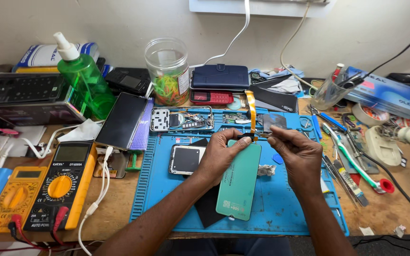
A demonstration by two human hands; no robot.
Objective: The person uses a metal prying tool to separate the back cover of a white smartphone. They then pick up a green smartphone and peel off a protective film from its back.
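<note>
My left hand (218, 156) grips the top edge of a phone screen panel (239, 182) covered with a green protective film, holding it tilted over the blue work mat (281, 208). An orange flex ribbon (251, 110) rises from the panel's top. My right hand (297, 154) pinches thin tweezers (264, 136) whose tip meets the base of the ribbon. An opened phone frame with exposed circuit board (182, 119) lies at the mat's far edge, and a dark square part (186, 159) sits just left of my left hand.
Two multimeters (43, 187) lie at the left with a white cable (101, 182). Behind stand a green spray bottle (84, 76), a jar of rubber bands (169, 71), and a dark phone (121, 120). Screwdrivers and a toothbrush (353, 163) clutter the right.
</note>
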